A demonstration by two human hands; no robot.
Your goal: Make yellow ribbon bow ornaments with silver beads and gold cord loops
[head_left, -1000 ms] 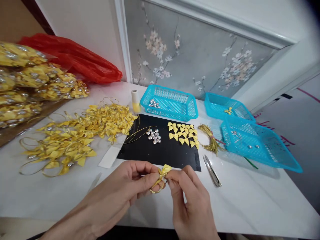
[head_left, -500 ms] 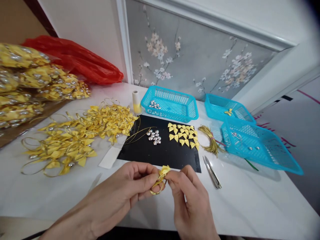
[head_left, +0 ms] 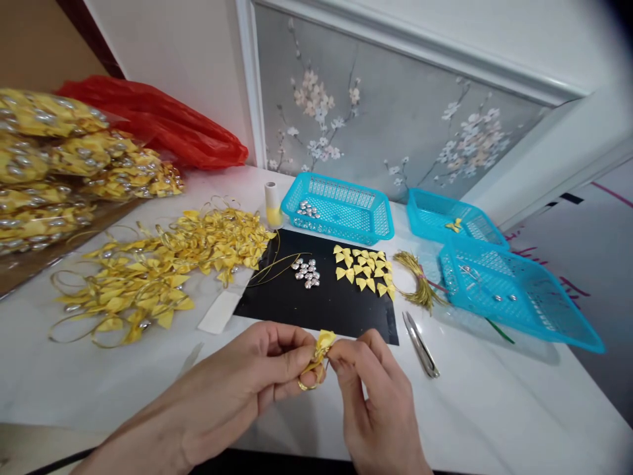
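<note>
Together, our left hand [head_left: 277, 363] and right hand [head_left: 378, 389] pinch a yellow bow [head_left: 324, 344] between them; just beyond lies a black mat [head_left: 267, 297] bearing silver beads [head_left: 307, 272] and loose bows [head_left: 364, 267], with metal snips [head_left: 420, 346] near our right.

The worktop [head_left: 475, 409] looks smooth and glossy, the baskets [head_left: 341, 227] blue plastic, the snips [head_left: 420, 346] shiny metal, the beads [head_left: 307, 273] glossy silver, the mat [head_left: 277, 297] smooth black

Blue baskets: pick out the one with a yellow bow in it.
The rear right basket, behind the front right one; it alone holds a yellow bow.
</note>
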